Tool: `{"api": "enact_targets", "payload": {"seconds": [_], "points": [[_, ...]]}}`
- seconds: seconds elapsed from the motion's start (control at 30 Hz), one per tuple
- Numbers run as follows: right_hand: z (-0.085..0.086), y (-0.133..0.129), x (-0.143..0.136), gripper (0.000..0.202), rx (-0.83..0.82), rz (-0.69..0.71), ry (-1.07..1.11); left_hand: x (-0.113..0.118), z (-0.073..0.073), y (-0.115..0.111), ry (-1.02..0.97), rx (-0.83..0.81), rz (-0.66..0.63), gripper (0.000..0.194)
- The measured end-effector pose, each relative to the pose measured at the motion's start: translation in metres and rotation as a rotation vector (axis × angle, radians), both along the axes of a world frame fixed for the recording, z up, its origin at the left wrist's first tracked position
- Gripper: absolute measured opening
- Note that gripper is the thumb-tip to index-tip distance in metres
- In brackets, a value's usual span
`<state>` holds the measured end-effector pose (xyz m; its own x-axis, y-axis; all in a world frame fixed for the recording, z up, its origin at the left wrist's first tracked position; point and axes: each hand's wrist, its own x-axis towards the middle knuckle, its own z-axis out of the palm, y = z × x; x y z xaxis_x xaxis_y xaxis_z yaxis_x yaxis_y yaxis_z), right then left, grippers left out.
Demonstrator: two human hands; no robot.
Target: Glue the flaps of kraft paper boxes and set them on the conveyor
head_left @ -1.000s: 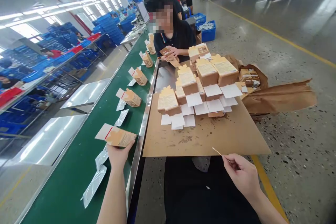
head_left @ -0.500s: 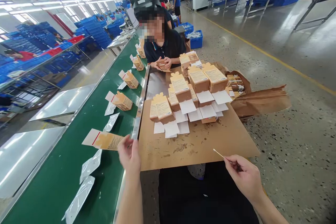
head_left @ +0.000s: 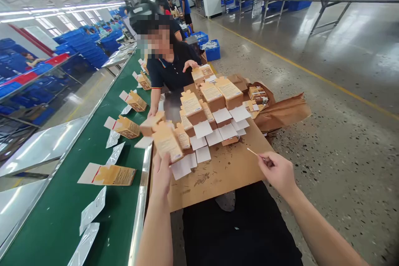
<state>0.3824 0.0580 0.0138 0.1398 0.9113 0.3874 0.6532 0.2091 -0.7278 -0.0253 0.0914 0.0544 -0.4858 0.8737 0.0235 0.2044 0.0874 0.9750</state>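
Left hand [head_left: 161, 174], one, at the board's left edge: fingers grasping a carton [head_left: 166, 141], slightly blurred. Right hand [head_left: 277, 171], one, at the near right corner of the board [head_left: 229, 172]: thumb and fingers pinching a swab [head_left: 252, 151]. Stack [head_left: 212, 94] of boxes, on the board's far part. Green belt [head_left: 120, 212], left of the board, bearing open boxes [head_left: 116, 175] and silvery pouches [head_left: 93, 210]. Co-worker [head_left: 174, 68], beyond the board. Brown paper [head_left: 288, 112], right of the board.

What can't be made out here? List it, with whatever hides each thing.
All in the head view:
Swab: rear end hidden in the right hand.
Left hand and tan box: exact grip blurred.
Nearest silver pouch: lower end cut off by the bottom edge.
Nearest box on the green belt: lettering too small to read.
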Motion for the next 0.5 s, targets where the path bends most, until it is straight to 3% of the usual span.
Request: {"api": "enact_targets", "payload": {"seconds": [0.13, 0.27, 0.37, 0.5], "points": [[0.008, 0.057, -0.004, 0.023, -0.04, 0.158, -0.148, 0.004, -0.001, -0.071, -0.332, 0.009, -0.051, 0.065], [0.01, 0.101, -0.013, 0.027, -0.102, 0.298, -0.332, 0.008, -0.023, -0.125, -0.508, -0.144, -0.041, 0.079], [0.009, 0.118, -0.014, 0.03, -0.119, 0.332, -0.359, 0.015, -0.04, -0.139, -0.513, -0.196, -0.011, 0.084], [0.01, 0.119, -0.009, 0.031, -0.136, 0.356, -0.372, 0.028, -0.046, -0.133, -0.45, -0.193, -0.013, 0.095]]}}
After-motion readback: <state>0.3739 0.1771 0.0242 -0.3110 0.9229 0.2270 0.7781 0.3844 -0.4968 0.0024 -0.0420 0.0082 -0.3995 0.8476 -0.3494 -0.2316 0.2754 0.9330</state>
